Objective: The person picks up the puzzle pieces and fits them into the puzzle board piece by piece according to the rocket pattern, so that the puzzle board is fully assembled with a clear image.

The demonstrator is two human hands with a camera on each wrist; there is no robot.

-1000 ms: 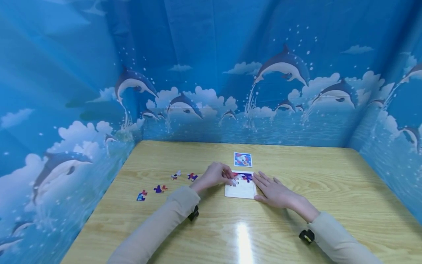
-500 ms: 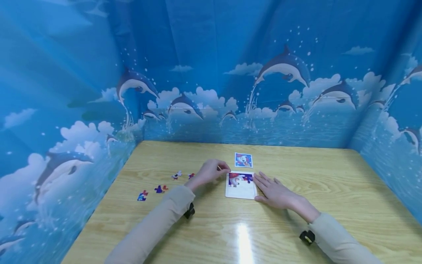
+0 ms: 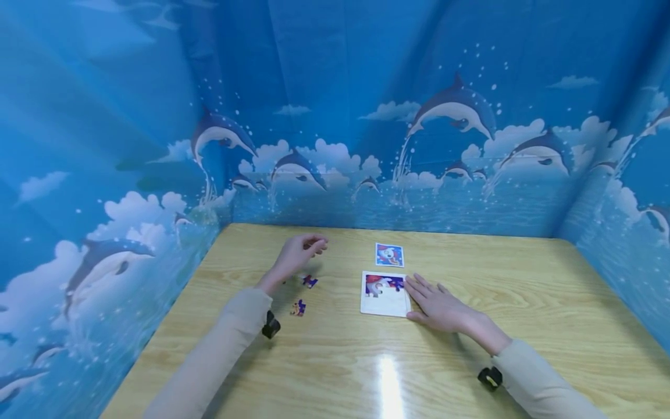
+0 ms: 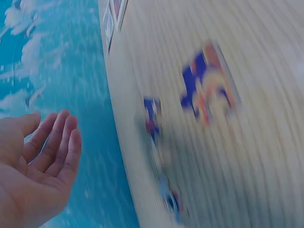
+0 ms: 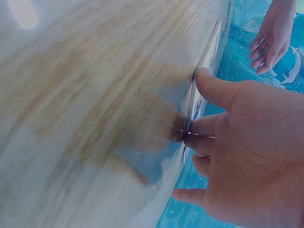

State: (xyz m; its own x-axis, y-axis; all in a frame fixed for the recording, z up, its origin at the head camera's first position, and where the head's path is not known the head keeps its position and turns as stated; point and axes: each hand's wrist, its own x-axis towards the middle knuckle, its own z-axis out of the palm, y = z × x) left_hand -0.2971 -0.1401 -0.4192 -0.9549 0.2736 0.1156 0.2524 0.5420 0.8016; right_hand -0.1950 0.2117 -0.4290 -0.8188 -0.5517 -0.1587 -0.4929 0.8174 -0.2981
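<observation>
My left hand (image 3: 298,255) hovers over the left part of the table, fingers loosely curved; the left wrist view shows nothing in its palm. Below it lie a puzzle piece (image 3: 309,281) in purple and red, and a second purple piece (image 3: 299,308) closer to me. Flat at centre is a white puzzle tray (image 3: 384,306), with joined pieces (image 3: 378,283) along its upper part. My right hand (image 3: 437,305) rests at the tray's right side, fingers extended; in the right wrist view the thumb and fingertips (image 5: 203,73) touch the tray's edge.
A small picture card (image 3: 389,255) lies behind the tray. Another puzzle piece (image 4: 171,199) shows blurred in the left wrist view. The wooden table (image 3: 502,273) meets a blue dolphin curtain (image 3: 335,116) at its back and sides.
My left hand has let go of a piece at the tray's upper left and swung left over the loose pieces. Its forearm uncovers one piece and now hides others. The right hand stays put.
</observation>
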